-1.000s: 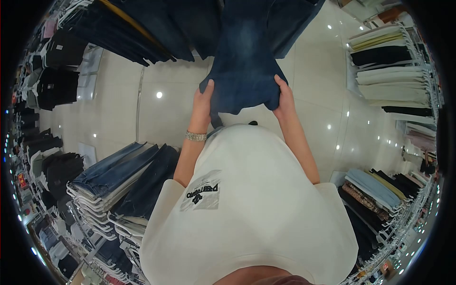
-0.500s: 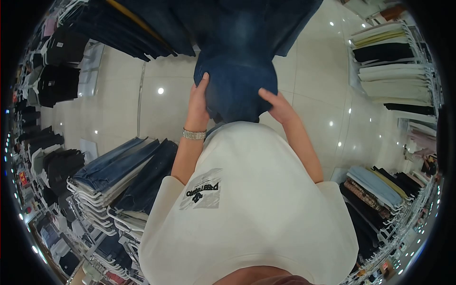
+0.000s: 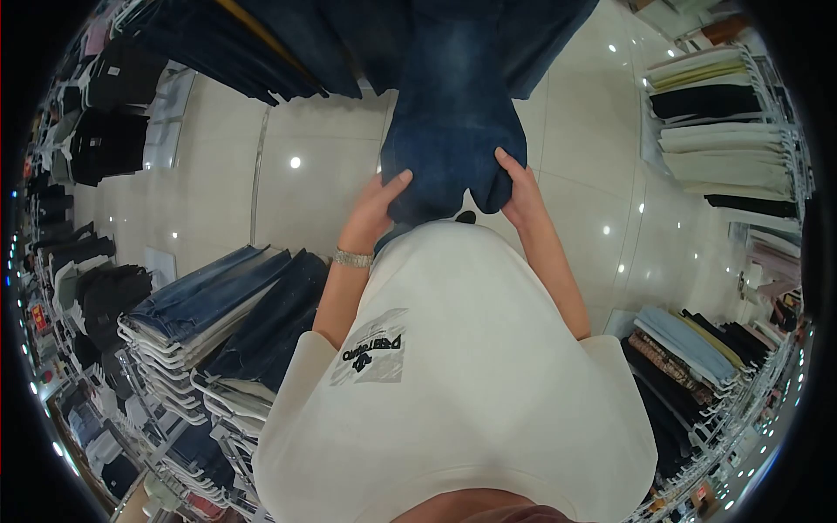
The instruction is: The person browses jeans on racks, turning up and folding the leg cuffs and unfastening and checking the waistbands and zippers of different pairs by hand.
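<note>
A pair of dark blue jeans [image 3: 453, 113] stretches from the top of the view down toward my body, its lower part spread between my hands. My left hand [image 3: 381, 200], with a silvery band at the wrist, grips the left edge, thumb on top and the other fingers mostly hidden. On the opposite edge, my right hand [image 3: 518, 188] pinches the denim, thumb lying over it and fingers beneath. The lower edge of the jeans sags unevenly between the two hands. More dark jeans [image 3: 558, 44] hang directly behind at the top.
Dark jeans hang on a rack [image 3: 218, 44] at top left. Jeans on white hangers [image 3: 200, 296] stand close at lower left. Racks of light trousers [image 3: 724, 152] and folded garments [image 3: 689, 340] line the right. Glossy tiled floor [image 3: 305, 174] lies between.
Both hands have shifted their hold; the left moved lower and right, the right slightly right. The bunched denim is now spread wider and flatter between them.
</note>
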Demonstrator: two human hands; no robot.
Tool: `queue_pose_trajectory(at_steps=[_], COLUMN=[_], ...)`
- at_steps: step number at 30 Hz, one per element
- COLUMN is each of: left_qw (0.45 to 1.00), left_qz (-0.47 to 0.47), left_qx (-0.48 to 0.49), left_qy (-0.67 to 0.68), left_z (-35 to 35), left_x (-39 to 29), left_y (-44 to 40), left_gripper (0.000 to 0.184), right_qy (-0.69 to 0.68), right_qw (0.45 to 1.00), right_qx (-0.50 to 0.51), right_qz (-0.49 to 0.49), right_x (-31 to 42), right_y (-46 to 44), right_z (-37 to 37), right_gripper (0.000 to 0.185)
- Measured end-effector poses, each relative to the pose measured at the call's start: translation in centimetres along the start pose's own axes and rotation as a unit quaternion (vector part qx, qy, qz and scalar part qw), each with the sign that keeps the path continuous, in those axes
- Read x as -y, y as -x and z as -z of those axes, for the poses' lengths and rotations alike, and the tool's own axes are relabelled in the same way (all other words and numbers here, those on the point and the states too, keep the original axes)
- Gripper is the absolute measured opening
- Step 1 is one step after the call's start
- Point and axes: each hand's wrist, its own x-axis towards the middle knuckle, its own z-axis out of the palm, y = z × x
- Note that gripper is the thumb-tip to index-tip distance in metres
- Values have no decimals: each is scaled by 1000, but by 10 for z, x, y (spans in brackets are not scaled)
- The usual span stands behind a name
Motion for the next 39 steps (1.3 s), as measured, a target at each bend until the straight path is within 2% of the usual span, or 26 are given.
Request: queue_pose_trajectory(at_steps=[4, 7, 10, 13, 14, 18, 21, 28, 31, 37, 39], left_qw=[999, 998, 995, 991, 990, 985, 982, 976, 977, 992, 996], left_qz=[5, -41, -62, -86, -93, -110, -112, -152, -140, -71, -53], left_qx=[-26, -43, -68, -105, -107, -123, -146, -153, -160, -70, -40], left_qy=[-31, -38, -23, 6, 17, 44, 39, 21, 18, 83, 65], left_z=[2, -3, -5, -3, -3, -6, -2, -3, -2, 7, 11], left_x=[10, 8, 7, 6, 6, -5, -14, -21, -18, -8, 2], left_y=[3, 5, 3, 0, 0, 1, -1, -5, -7, 4, 11], left_gripper=[48, 45, 42, 39, 38, 34, 30, 26, 27, 37, 40], right_qy=[-7, -7, 80, 197, 224, 338, 323, 250, 211, 110, 82], right_qw=[1000, 1000, 996, 975, 967, 931, 942, 967, 976, 993, 996], right_qx=[-7, 3, 31, 95, 119, 117, 84, 39, 29, 8, 4], right_qz=[2, -5, 20, -30, -31, -69, -35, -39, -40, -29, -35], right_x=[-1, -2, 0, 3, 3, -1, 0, 5, 1, 2, 4], right_y=[0, -1, 9, 16, 18, 18, 21, 15, 11, 13, 14], right_z=[2, 4, 0, 0, -3, -7, -8, -2, 1, -6, -9], right_gripper=[50, 55, 60, 62, 67, 75, 70, 59, 58, 60, 62])
